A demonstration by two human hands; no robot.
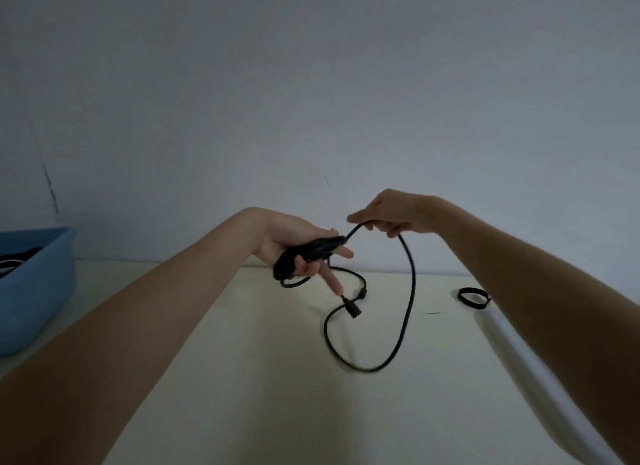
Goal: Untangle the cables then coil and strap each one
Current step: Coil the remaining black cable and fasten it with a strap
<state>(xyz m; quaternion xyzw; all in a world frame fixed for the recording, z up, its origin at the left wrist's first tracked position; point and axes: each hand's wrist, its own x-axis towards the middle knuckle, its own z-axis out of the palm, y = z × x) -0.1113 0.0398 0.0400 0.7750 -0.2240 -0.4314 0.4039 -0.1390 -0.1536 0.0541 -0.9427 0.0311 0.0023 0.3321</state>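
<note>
A black cable (410,291) hangs between my two hands above the pale table (242,378). My left hand (294,243) holds a bundle of coiled turns (304,253) of it across the palm, with some fingers pointing down. My right hand (388,215) pinches the cable just to the right of the bundle. From there the cable drops in a long loop onto the table and curls back to its plug end (353,308), which lies under my left fingers. A black strap (472,298) lies in a small ring on the table, at the right.
A blue plastic bin (38,288) stands at the left edge of the table, with dark and white cables partly showing inside. A plain wall rises directly behind the table's far edge.
</note>
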